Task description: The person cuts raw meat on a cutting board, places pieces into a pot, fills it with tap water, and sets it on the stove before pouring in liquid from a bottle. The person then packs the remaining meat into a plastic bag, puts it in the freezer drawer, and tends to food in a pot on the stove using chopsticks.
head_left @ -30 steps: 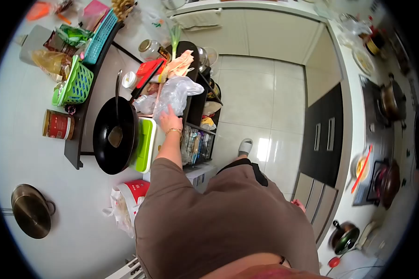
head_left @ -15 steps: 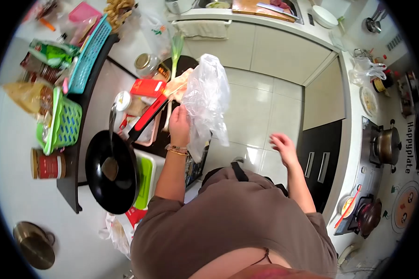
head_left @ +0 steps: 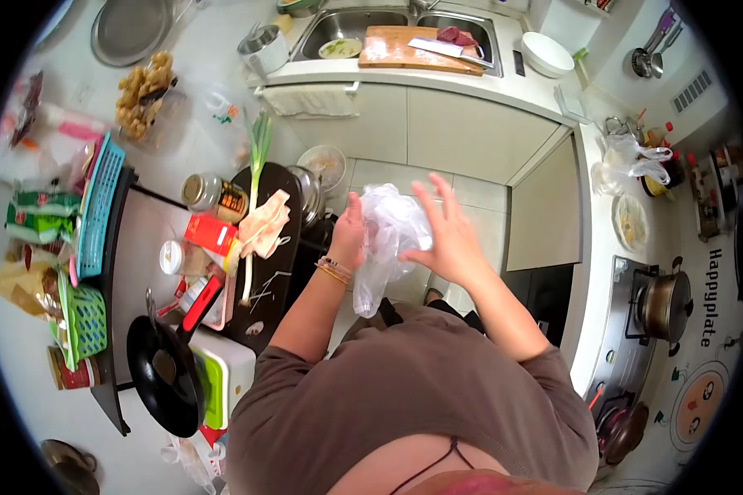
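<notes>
A crumpled, clear plastic bag (head_left: 392,227) hangs in front of my body, between my two hands. My left hand (head_left: 350,238) holds it from the left side, and part of those fingers is hidden behind the plastic. On the right, my right hand (head_left: 452,239) has its fingers spread, with the thumb tip close to the bag; whether it touches cannot be made out. Left of my left hand is a dark table (head_left: 276,239) bearing a leek (head_left: 258,153), a pale piece of skin-like food (head_left: 264,224), a red box (head_left: 211,234) and a glass jar (head_left: 205,195).
A black wok (head_left: 163,371) with a red handle sits at the left beside baskets (head_left: 85,322). Ahead, a cutting board (head_left: 388,48) with a knife (head_left: 434,46) and meat spans the sink. A stove with a pot (head_left: 665,305) lines the right.
The bag has moved from above the table to in front of my body and is bunched smaller. My right hand has come up beside it. The view has shifted, showing more of the sink.
</notes>
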A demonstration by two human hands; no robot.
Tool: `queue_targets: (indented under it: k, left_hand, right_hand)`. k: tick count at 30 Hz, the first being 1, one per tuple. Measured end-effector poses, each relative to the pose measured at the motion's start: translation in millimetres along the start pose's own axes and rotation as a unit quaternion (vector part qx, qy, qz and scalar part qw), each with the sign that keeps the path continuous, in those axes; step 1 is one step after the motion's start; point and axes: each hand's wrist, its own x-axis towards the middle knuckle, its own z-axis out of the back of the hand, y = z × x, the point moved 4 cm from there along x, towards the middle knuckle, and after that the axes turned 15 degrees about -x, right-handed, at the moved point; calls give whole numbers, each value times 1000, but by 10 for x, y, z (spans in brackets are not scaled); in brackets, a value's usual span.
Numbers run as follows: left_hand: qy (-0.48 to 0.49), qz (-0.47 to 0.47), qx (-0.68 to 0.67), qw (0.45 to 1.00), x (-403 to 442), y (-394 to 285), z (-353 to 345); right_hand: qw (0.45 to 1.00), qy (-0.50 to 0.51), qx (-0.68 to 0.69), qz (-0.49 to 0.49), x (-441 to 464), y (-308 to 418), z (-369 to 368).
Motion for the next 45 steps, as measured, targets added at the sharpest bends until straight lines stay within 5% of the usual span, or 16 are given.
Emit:
queue_targets:
  k: [3, 5, 11, 13, 14, 16, 20, 23, 26, 29, 31, 33, 35, 38, 41, 45]
  left_hand:
    - [67, -51, 260, 962, 243, -108, -538]
    - [104, -170, 590, 783, 440, -363, -711]
    - [62, -167, 767, 616, 890, -585, -922]
    - [-61, -144, 781, 605, 1039, -702, -946]
    - [-110, -127, 751, 639, 1248, -699, -722]
    - [-187, 93, 391, 896, 1558, -584, -452]
    - [-76, 180, -2, 981, 2498, -90, 111]
    - [-35, 89, 233, 968, 2829, -396, -207]
    - [102, -176, 653, 729, 2962, -850, -591]
    - [102, -202, 792, 566, 3120, -1182, -925]
    - [180, -191, 675, 690, 3412, -1141, -695]
    - [35, 209, 184, 960, 3596, -973, -568]
    - [109, 284, -94, 948, 3737, -933, -655]
    - [123, 337, -299, 884, 3838, -885, -932]
    - [228, 368, -332, 838, 3783, -1147, -1278]
    - [434, 311, 2, 846, 3713, -1398, -1563]
  right_hand:
    - [994, 14, 98, -50, 442, -795, -328]
    - [954, -5, 262, -148, 774, -1407, -113]
    - [724, 76, 638, -251, 1452, -2477, -160]
    - [830, 72, 515, -199, 1591, -2338, -48]
    - [873, 72, 449, -177, 1636, -2237, -38]
    - [984, 67, 160, -34, 1734, -2046, -49]
    - [988, 121, -75, -52, 1933, -2247, -515]
    - [975, 121, -19, -183, 2192, -2537, -521]
    - [923, 108, 207, -304, 2347, -2720, -495]
    - [704, -28, 563, -432, 2374, -2715, -470]
    - [633, -103, 620, -451, 2306, -2794, -451]
    - [594, -148, 665, -428, 2096, -3007, -639]
    - [665, -99, 562, -481, 1977, -3020, -666]
    - [924, 43, 167, -341, 2046, -2727, -396]
    - [947, 125, -100, -280, 2174, -2527, -156]
    - [923, 184, -209, -267, 2215, -2783, -139]
